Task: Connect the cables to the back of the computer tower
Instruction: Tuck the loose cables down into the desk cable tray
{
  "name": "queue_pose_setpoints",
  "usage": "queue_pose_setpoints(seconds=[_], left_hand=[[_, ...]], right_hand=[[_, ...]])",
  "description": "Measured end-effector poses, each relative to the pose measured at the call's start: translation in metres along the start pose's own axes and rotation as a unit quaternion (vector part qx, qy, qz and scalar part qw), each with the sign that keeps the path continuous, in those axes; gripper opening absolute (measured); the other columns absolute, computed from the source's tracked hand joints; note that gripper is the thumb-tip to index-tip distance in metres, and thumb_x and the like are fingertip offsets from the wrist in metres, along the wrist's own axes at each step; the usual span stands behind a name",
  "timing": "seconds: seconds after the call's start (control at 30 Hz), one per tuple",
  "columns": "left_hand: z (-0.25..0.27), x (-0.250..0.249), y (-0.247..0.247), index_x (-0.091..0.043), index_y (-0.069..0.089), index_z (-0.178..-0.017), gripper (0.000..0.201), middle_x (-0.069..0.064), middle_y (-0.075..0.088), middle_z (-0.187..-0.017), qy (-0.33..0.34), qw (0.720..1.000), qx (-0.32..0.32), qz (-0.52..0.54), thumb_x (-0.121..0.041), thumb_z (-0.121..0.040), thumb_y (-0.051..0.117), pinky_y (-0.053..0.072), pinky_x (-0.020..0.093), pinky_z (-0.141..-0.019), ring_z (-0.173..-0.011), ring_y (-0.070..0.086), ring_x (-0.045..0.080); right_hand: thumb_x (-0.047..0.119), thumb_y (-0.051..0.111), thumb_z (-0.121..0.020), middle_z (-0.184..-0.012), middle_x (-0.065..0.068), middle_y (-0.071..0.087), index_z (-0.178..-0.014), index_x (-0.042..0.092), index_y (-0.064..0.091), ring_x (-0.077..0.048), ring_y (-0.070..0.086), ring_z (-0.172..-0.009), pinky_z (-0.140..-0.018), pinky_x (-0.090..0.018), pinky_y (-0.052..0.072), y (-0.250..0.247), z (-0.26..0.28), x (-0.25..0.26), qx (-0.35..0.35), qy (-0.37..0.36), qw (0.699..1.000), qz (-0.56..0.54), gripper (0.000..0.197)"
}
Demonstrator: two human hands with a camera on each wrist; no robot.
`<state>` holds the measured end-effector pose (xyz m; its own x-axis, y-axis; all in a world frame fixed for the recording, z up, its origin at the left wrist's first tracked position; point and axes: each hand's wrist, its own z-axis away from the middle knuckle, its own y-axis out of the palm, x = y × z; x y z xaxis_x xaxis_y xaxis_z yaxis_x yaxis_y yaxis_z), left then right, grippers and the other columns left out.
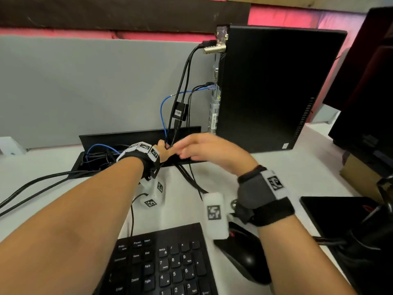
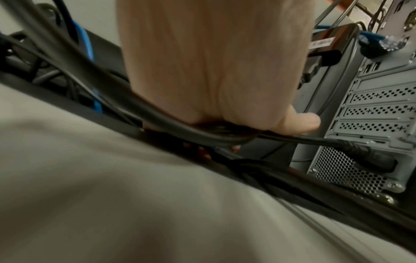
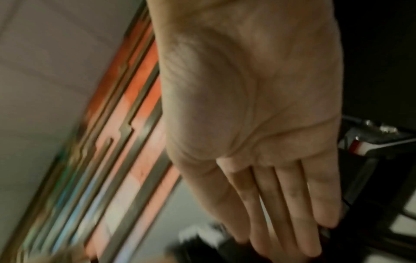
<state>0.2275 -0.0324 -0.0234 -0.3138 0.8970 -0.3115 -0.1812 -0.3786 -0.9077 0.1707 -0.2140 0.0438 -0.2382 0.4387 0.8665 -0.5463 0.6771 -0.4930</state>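
A pale desk (image 1: 287, 167) fills the lower part of the head view, its surface smooth and evenly lit. Along its far edge stands a grey partition panel (image 1: 85, 81) — plain and matte, rising upright from the desk. Above the panel runs a wall (image 1: 161, 35) in pink-red, crossed by a broad dark band (image 1: 119, 13) near the top. A long black tray (image 1: 136, 135) is let into the desk at the foot of the panel, its lid tilted up. At the far left edge a small white box (image 1: 8, 145) sits on the desk against the panel. The light is soft, with faint shadows.
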Motion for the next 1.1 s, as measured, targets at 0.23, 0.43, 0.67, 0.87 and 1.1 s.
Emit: queue_pose_setpoints(seconds=[0.23,0.43,0.67,0.87,1.1], left_hand=[[-0.024,0.006,-0.012,-0.033,0.006,-0.151,0.109,0.007,0.021,-0.155,0.058,0.985,0.111,-0.116,-0.066,-0.055,0.043,0.037,0.047,-0.105,-0.134,0.037,0.035],[-0.012,0.017,-0.016,-0.023,0.01,-0.152,0.093,0.008,0.028,-0.154,0.029,0.994,0.104,-0.03,-0.078,-0.079,0.031,0.027,0.044,-0.116,-0.137,0.036,0.03],[0.011,0.034,-0.026,-0.017,0.014,-0.152,0.078,0.009,0.027,-0.155,0.029,0.994,0.102,-0.017,-0.066,-0.092,0.02,0.017,0.041,-0.119,-0.142,0.029,0.027],[0.024,0.093,-0.062,-0.028,0.026,-0.148,0.068,0.007,0.031,-0.151,0.035,0.981,-0.029,-0.189,-0.054,-0.09,0.048,0.025,0.038,-0.115,-0.139,0.031,0.029],[0.025,0.101,-0.053,-0.035,-0.006,-0.151,0.069,0.002,0.006,-0.161,0.008,0.962,0.044,-0.27,-0.05,-0.097,0.035,0.013,0.047,-0.117,-0.147,0.007,0.035]], right_hand=[[0.024,0.06,-0.079,-0.159,-0.018,0.008,-0.153,0.018,0.019,-0.04,0.029,-0.137,-0.109,-0.051,0.036,0.064,-0.087,0.002,0.155,0.146,0.908,0.361,0.085],[0.018,0.048,-0.095,-0.161,-0.015,0.001,-0.155,0.018,0.008,-0.034,0.01,-0.148,-0.118,-0.045,0.016,0.073,-0.104,-0.013,0.136,0.145,0.892,0.405,0.072],[0.025,0.041,-0.099,-0.155,-0.013,0.028,-0.152,0.017,0.023,-0.033,0.032,-0.14,-0.114,-0.041,0.027,0.086,-0.13,-0.013,0.12,0.142,0.861,0.474,0.056],[0.034,0.052,-0.084,-0.127,0.0,0.062,-0.125,0.033,0.06,-0.031,0.061,-0.11,-0.095,-0.047,0.048,0.094,-0.188,-0.05,0.086,0.146,0.853,0.494,0.041],[0.033,0.048,-0.094,-0.117,-0.004,0.065,-0.115,0.017,0.065,-0.03,0.061,-0.108,-0.098,-0.044,0.047,0.088,-0.164,-0.026,0.033,0.183,0.878,0.441,0.031]])
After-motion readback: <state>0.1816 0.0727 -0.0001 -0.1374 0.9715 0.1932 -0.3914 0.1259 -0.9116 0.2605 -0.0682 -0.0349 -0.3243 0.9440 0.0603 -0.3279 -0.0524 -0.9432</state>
